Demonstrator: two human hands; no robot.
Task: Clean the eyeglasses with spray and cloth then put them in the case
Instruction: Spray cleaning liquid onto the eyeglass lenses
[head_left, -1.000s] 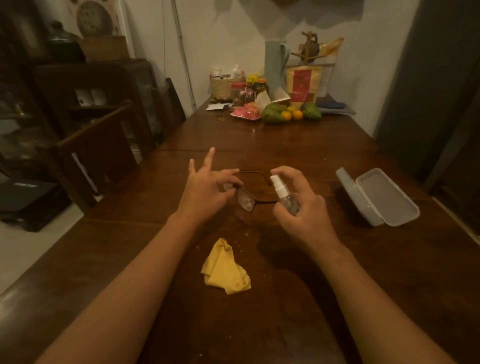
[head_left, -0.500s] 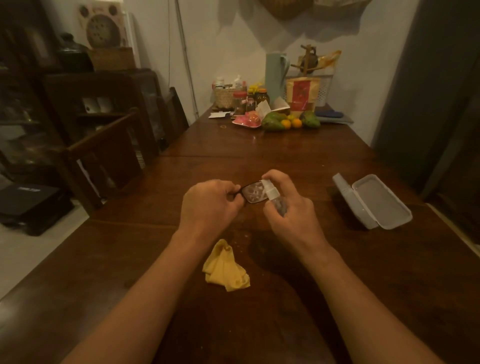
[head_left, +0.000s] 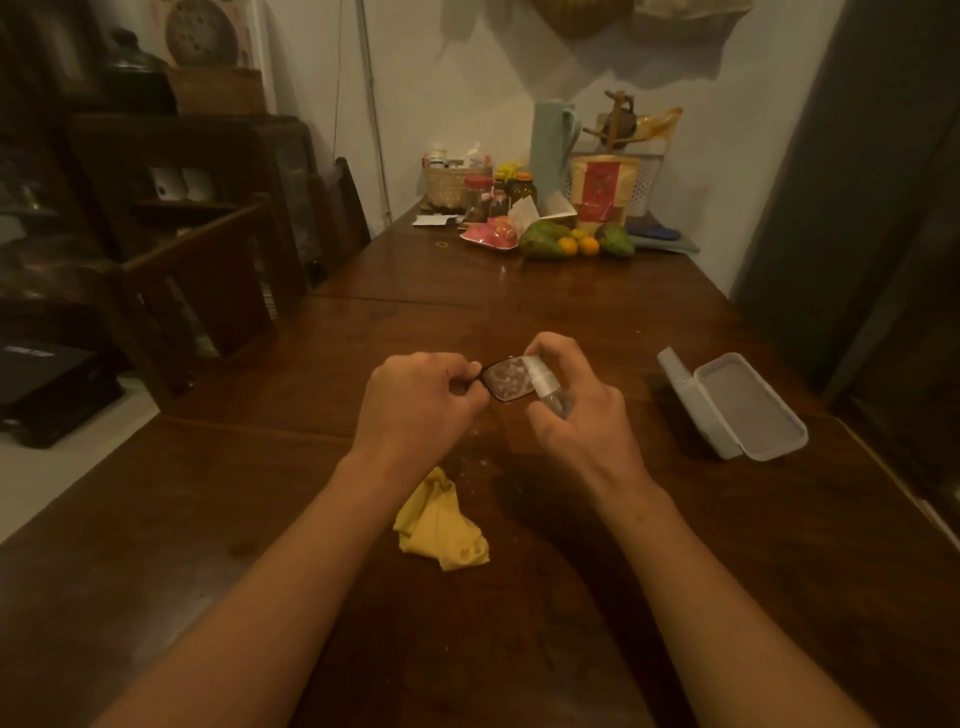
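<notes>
**A:** What does the head camera take in of the room?

**B:** A long, dark wooden table (head_left: 571, 312) runs away to a pale wall (head_left: 467, 78) under dim, warm light. A dark wooden chair (head_left: 208, 270) stands at the table's left side. Behind it is a dark cabinet (head_left: 171, 171), and there is pale floor (head_left: 47, 467) low on that side. A dark grey door panel (head_left: 857, 182) fills the right.

**A:** And the far end of the table?

**B:** It's crowded. There's a tall pale-green jug (head_left: 550, 140), a woven basket (head_left: 452, 182), a red-and-tan bag (head_left: 602, 189), a pink dish (head_left: 491, 236), and green and orange fruit (head_left: 571, 241).

**A:** The hands?

**B:** The left hand (head_left: 421, 400) has its fingers curled and pinches the eyeglasses (head_left: 501, 382) at the frame's left end, above the middle of the table. The one lens that shows is blotched with pale patches. The right hand (head_left: 576, 410) is wrapped round a small clear spray bottle (head_left: 543, 387), forefinger arched over its white head. That head sits right at the lens.

**A:** Cloth and case?

**B:** The yellow cloth (head_left: 441, 525) lies crumpled on the wood between the forearms, closer to the left one. The pale grey case (head_left: 748, 410) lies open on the table to the right of the right hand, apart from it. Small pale specks dot the wood between cloth and hands.
</notes>
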